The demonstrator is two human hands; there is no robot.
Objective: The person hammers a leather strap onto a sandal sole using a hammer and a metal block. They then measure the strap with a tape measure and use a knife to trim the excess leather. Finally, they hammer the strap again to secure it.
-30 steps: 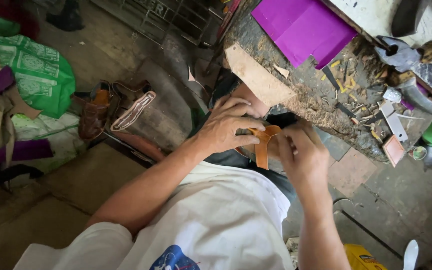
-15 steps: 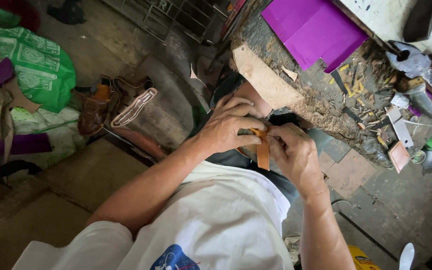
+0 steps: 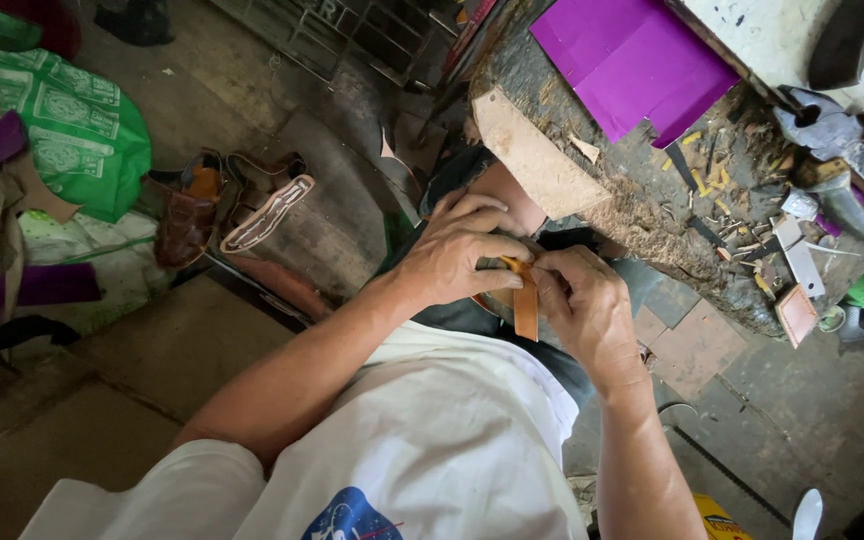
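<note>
Both my hands meet over my lap on a narrow tan leather strap (image 3: 526, 308). My left hand (image 3: 457, 255) curls over the strap's upper end, fingers closed on it. My right hand (image 3: 582, 310) pinches the same strap from the right side. The strap hangs down between the two hands. Its upper part is hidden under my fingers. I sit low, in a white shirt and dark trousers, right beside a rough workbench (image 3: 642, 215).
A purple sheet (image 3: 632, 60) and a pale leather piece (image 3: 532, 155) lie on the workbench among scraps and small tools. Brown sandals (image 3: 222, 210) sit on the floor at left, beside a green bag (image 3: 62, 130). A wire rack (image 3: 352, 30) stands behind.
My hands have closed in tighter on the strap, covering more of it. The view has shifted slightly; the hands stay over my lap.
</note>
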